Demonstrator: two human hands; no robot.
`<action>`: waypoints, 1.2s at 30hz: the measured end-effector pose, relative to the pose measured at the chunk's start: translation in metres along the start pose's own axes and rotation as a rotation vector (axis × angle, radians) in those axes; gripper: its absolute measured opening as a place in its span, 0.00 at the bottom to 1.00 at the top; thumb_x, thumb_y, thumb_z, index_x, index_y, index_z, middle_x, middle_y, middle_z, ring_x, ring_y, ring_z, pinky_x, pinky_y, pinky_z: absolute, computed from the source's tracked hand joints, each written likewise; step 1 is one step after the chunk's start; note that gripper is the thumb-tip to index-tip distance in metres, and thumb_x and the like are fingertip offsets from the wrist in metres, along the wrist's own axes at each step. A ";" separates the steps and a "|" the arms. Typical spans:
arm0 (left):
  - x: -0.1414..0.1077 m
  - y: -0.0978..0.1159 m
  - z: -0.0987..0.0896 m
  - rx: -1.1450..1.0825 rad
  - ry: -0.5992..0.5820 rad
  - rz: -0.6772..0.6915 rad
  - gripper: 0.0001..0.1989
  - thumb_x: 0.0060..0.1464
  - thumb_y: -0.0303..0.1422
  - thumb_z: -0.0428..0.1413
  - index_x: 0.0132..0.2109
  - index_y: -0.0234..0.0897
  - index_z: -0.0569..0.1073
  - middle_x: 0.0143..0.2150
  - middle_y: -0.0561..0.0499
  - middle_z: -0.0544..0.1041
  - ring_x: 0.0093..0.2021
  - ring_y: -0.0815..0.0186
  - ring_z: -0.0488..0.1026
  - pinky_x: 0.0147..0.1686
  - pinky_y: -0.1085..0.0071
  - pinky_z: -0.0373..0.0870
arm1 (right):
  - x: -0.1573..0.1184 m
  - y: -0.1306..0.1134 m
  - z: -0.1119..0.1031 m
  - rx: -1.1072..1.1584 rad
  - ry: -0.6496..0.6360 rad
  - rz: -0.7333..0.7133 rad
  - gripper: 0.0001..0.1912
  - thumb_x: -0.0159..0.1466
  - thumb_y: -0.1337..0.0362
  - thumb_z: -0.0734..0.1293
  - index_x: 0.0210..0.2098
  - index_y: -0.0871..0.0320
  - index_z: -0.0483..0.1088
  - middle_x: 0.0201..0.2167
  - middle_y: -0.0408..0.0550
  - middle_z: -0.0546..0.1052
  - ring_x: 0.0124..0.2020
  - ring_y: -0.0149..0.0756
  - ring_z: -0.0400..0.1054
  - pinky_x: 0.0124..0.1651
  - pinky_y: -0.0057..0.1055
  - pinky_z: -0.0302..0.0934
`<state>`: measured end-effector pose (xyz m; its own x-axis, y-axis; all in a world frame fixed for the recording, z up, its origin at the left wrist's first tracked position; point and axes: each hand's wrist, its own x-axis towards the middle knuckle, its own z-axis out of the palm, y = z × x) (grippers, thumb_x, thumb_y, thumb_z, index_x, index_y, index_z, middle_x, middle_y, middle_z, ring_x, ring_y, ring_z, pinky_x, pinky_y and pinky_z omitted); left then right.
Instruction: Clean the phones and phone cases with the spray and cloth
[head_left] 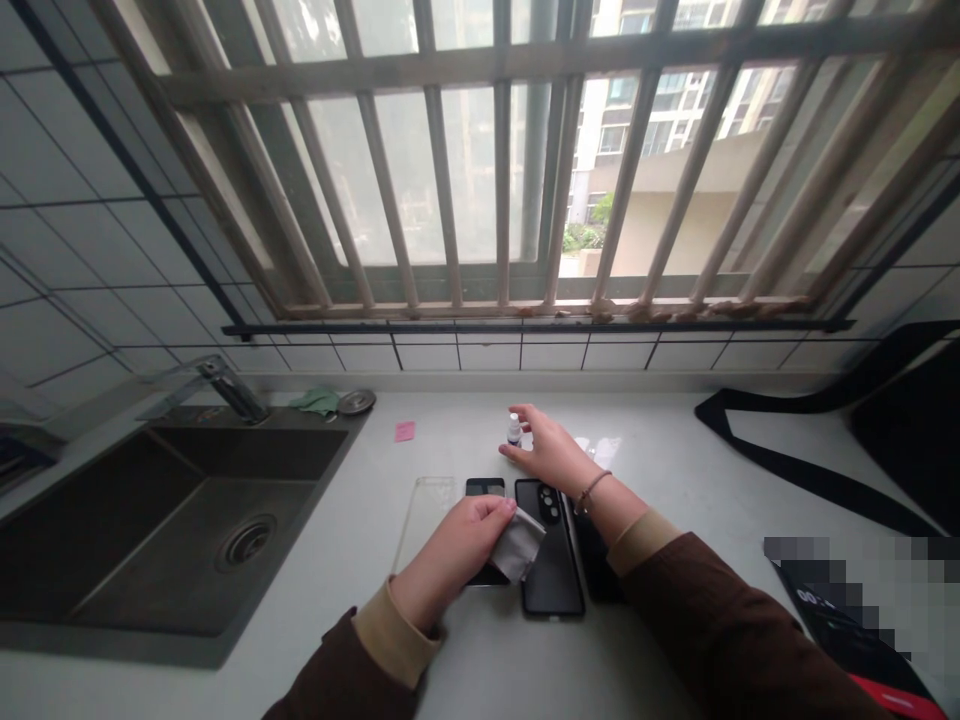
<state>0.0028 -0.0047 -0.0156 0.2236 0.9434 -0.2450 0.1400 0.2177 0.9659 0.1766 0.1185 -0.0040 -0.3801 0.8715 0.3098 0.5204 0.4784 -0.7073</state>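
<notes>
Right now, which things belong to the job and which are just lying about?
Seemingly in use:
grey cloth, in left hand
white bottle, at right hand
dark phone, below left hand
black phone or case

Probably lying about:
pink note
green cloth
black strap

Upright white bottle (514,428), creased grey cloth (517,549)

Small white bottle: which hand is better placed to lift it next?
Probably the right hand: it curves about the small white bottle, though whether it touches is unclear. The left hand sits nearer the camera, occupied with a grey cloth.
</notes>
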 end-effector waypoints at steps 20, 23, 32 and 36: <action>-0.006 0.011 0.002 -0.096 -0.018 -0.035 0.28 0.59 0.58 0.60 0.35 0.35 0.75 0.26 0.53 0.69 0.24 0.69 0.64 0.25 0.72 0.58 | -0.029 -0.031 -0.038 -0.071 0.306 -0.093 0.38 0.69 0.54 0.71 0.73 0.57 0.58 0.67 0.64 0.67 0.71 0.56 0.60 0.73 0.57 0.56; -0.007 0.015 0.000 -0.090 0.018 0.035 0.26 0.61 0.56 0.59 0.32 0.35 0.74 0.27 0.53 0.69 0.26 0.70 0.63 0.27 0.73 0.57 | -0.055 -0.042 -0.045 0.047 0.339 0.014 0.23 0.74 0.49 0.65 0.61 0.55 0.72 0.59 0.62 0.75 0.62 0.56 0.69 0.64 0.54 0.67; -0.012 0.018 0.000 -0.242 0.070 0.144 0.24 0.64 0.53 0.59 0.42 0.33 0.79 0.36 0.48 0.77 0.33 0.65 0.71 0.33 0.71 0.69 | -0.109 -0.051 -0.008 0.954 -0.276 0.454 0.27 0.67 0.41 0.72 0.51 0.56 0.82 0.46 0.52 0.83 0.51 0.48 0.77 0.57 0.44 0.69; -0.013 0.022 0.000 -0.260 0.091 0.130 0.27 0.62 0.55 0.60 0.50 0.33 0.82 0.43 0.42 0.82 0.39 0.59 0.76 0.35 0.68 0.75 | -0.111 -0.056 -0.002 1.075 -0.230 0.364 0.23 0.67 0.45 0.74 0.50 0.56 0.83 0.40 0.49 0.83 0.43 0.44 0.77 0.55 0.43 0.68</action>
<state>0.0032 -0.0118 0.0085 0.1341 0.9836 -0.1207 -0.1383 0.1392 0.9806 0.1906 -0.0049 0.0025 -0.5291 0.8458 -0.0679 -0.2493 -0.2315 -0.9404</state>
